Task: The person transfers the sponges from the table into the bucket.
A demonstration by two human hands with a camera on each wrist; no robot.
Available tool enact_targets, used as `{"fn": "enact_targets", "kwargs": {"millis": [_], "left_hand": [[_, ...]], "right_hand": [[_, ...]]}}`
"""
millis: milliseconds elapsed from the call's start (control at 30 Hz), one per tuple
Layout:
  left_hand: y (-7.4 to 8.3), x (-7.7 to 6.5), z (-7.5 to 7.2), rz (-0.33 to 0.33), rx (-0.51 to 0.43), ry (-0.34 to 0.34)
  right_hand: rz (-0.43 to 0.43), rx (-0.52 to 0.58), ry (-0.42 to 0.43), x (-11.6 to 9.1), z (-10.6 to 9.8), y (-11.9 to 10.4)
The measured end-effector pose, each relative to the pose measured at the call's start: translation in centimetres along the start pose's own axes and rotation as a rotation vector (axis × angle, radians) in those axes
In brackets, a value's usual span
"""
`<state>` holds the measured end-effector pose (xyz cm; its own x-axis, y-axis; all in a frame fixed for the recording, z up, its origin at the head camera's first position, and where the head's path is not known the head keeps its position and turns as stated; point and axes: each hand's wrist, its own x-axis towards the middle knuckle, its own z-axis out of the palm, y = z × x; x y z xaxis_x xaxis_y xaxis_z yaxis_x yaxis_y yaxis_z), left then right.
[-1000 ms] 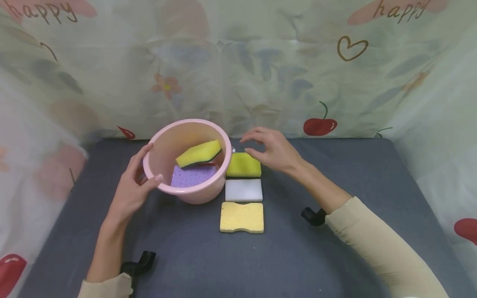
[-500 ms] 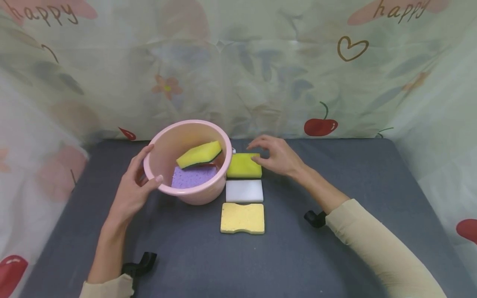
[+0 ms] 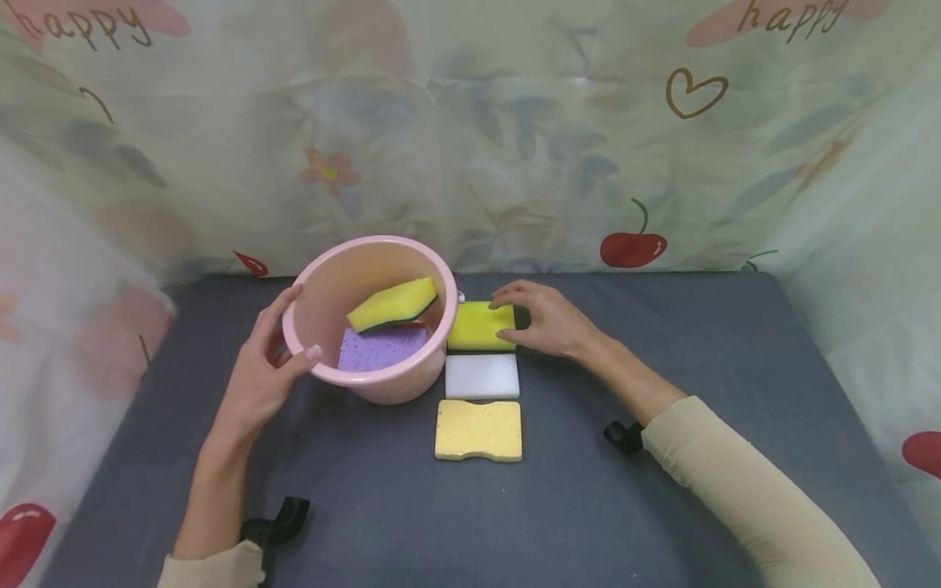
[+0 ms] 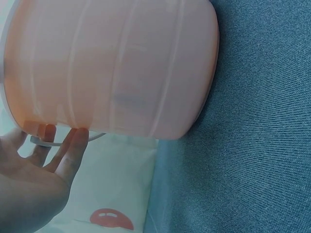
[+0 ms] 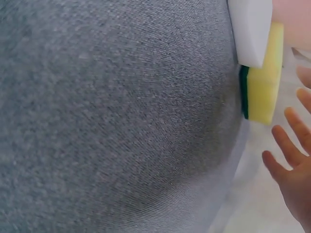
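Note:
My left hand (image 3: pixel 257 371) grips the pink bucket (image 3: pixel 397 382) at its left rim, thumb at the rim and fingers along the outer wall. In the left wrist view those fingertips (image 4: pixel 77 138) lie against the bucket's side. Inside the bucket, a yellow sponge with a dark scouring side (image 3: pixel 393 304) leans over a purple sponge (image 3: pixel 382 348). My right hand (image 3: pixel 547 318) hovers over the right end of a yellow-green sponge (image 3: pixel 478 327), thumb and fingers parted. In the right wrist view its fingers are apart from that sponge (image 5: pixel 265 90), whose green scouring layer faces down.
In front of the yellow-green sponge lie a white sponge (image 3: pixel 481 376) and a pale yellow sponge with notched sides (image 3: pixel 478 430), in a column beside the bucket. A dark cloth (image 3: pixel 573 514) covers the table. A printed curtain (image 3: pixel 470 163) stands behind.
The right hand has moved slightly down and toward the viewer, onto the yellow-green sponge's right end in the head view. The left hand and the bucket have stayed put.

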<state>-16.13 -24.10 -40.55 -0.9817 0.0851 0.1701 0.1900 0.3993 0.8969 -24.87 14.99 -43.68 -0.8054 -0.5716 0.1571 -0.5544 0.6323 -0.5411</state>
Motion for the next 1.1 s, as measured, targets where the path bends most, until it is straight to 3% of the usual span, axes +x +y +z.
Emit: {"fn": "enact_targets", "kwargs": {"millis": [200, 433, 700, 1100], "left_hand": [[0.1, -0.1, 0.0, -0.016, 0.013, -0.001], [0.2, -0.1, 0.1, -0.004, -0.040, -0.002], [0.2, 0.0, 0.0, -0.006, -0.045, 0.002], [0.1, 0.1, 0.0, -0.012, -0.031, -0.001]], "right_hand": [[-0.002, -0.006, -0.034, -0.1, 0.6, 0.2], [-0.028, -0.062, -0.074, 0.0, 1.2, 0.4], [-0.020, -0.094, -0.065, 0.2, 1.5, 0.5], [0.021, -0.054, -0.023, -0.1, 0.6, 0.2]]}}
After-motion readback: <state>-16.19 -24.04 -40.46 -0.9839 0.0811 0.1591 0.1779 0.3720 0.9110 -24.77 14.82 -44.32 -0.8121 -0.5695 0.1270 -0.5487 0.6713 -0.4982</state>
